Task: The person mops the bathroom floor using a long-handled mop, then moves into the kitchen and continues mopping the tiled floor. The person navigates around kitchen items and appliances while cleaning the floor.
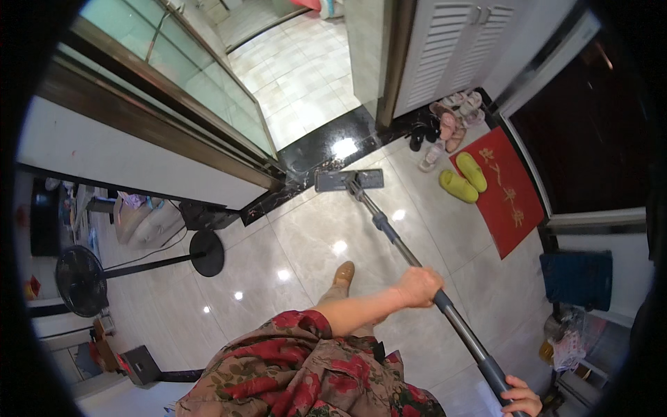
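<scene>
My left hand (418, 287) grips the middle of a flat mop's metal pole (406, 251). Lower right in the picture, my right hand (522, 399) is wrapped around the grey upper handle (493, 376). The mop's flat rectangular head (333, 181) lies on the glossy tiled floor (312, 229), close to the black stone threshold (333, 139) of a doorway. A jointed connector (356, 187) links head and pole. The cleaning pad under the head is mostly hidden.
Yellow-green slippers (458, 186) lie partly on a red doormat (503, 193), near several shoes (447, 122) by a white louvered cabinet (443, 52). A black pedestal fan (207, 253) stands at left. A glass sliding door (208, 78) borders the doorway. A blue folded item (577, 280) is at right.
</scene>
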A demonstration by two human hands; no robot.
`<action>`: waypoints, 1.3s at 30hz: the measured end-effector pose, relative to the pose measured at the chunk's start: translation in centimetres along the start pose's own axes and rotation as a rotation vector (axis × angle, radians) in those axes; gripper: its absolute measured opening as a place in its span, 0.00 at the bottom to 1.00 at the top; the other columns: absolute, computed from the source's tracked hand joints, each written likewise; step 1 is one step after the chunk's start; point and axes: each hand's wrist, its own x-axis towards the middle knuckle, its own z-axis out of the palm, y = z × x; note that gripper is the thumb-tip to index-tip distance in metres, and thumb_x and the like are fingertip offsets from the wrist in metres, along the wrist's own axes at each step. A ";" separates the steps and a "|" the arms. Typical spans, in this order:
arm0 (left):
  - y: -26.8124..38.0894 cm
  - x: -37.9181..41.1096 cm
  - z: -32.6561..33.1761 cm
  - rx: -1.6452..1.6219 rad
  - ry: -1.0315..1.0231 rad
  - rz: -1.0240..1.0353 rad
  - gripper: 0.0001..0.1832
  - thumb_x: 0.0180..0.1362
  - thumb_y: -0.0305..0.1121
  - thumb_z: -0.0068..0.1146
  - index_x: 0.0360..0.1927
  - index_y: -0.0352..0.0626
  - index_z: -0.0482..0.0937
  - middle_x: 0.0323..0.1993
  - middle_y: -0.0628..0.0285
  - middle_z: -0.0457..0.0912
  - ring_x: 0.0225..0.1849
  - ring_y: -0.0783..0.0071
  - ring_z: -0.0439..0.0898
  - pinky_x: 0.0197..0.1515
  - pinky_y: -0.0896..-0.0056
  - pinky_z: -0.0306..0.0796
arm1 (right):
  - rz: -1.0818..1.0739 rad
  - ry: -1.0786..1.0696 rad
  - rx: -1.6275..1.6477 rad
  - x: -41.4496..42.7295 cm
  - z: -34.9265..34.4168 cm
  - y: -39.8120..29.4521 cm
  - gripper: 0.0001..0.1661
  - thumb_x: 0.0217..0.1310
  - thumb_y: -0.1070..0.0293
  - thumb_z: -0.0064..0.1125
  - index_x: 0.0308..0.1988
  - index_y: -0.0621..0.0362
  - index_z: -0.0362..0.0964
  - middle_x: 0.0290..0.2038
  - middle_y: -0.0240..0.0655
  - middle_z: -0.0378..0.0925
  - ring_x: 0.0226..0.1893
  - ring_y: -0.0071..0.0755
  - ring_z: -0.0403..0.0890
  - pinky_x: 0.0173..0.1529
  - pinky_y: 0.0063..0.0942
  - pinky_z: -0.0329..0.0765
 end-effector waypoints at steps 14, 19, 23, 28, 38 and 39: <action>-18.7 -4.9 -12.4 0.141 0.803 -0.246 0.08 0.44 0.29 0.57 0.17 0.43 0.70 0.20 0.59 0.73 0.26 0.60 0.75 0.27 0.63 0.72 | -0.084 -0.718 -0.158 17.8 17.6 -0.4 0.09 0.37 0.82 0.62 0.26 0.60 0.75 0.38 0.41 0.79 0.50 0.50 0.76 0.49 0.37 0.76; -11.0 -2.9 -10.3 0.006 0.914 -0.183 0.09 0.43 0.26 0.57 0.15 0.43 0.67 0.17 0.60 0.68 0.22 0.61 0.72 0.22 0.65 0.67 | -0.308 -0.849 -0.179 18.9 12.5 -6.0 0.07 0.49 0.76 0.55 0.23 0.68 0.68 0.29 0.54 0.76 0.35 0.55 0.80 0.45 0.58 0.75; -5.1 -4.4 -9.8 -0.078 0.854 -0.196 0.10 0.44 0.28 0.57 0.15 0.44 0.67 0.16 0.61 0.68 0.22 0.63 0.73 0.20 0.67 0.67 | -0.270 -0.714 -0.039 17.4 9.4 -7.8 0.07 0.48 0.78 0.57 0.21 0.68 0.68 0.22 0.52 0.75 0.30 0.54 0.81 0.43 0.55 0.77; -4.6 -7.1 -8.5 0.055 0.781 -0.265 0.10 0.48 0.31 0.55 0.16 0.44 0.69 0.18 0.62 0.71 0.25 0.65 0.75 0.23 0.67 0.70 | -0.210 -0.837 0.047 17.1 7.6 -5.6 0.09 0.42 0.74 0.60 0.17 0.65 0.67 0.21 0.50 0.75 0.28 0.49 0.82 0.45 0.58 0.75; -5.9 -9.5 -2.2 0.160 0.453 -0.501 0.08 0.49 0.35 0.55 0.20 0.44 0.73 0.24 0.60 0.77 0.35 0.60 0.76 0.34 0.60 0.73 | -0.096 -0.745 0.084 8.0 5.4 5.5 0.05 0.38 0.75 0.63 0.24 0.60 0.77 0.37 0.44 0.80 0.48 0.51 0.77 0.52 0.41 0.73; -5.2 -9.4 -1.0 0.152 0.426 -0.530 0.07 0.48 0.34 0.55 0.21 0.44 0.74 0.25 0.60 0.77 0.36 0.60 0.76 0.36 0.60 0.73 | -0.071 -0.698 0.073 5.9 5.0 6.4 0.05 0.38 0.74 0.63 0.24 0.61 0.76 0.37 0.44 0.80 0.48 0.51 0.77 0.52 0.41 0.73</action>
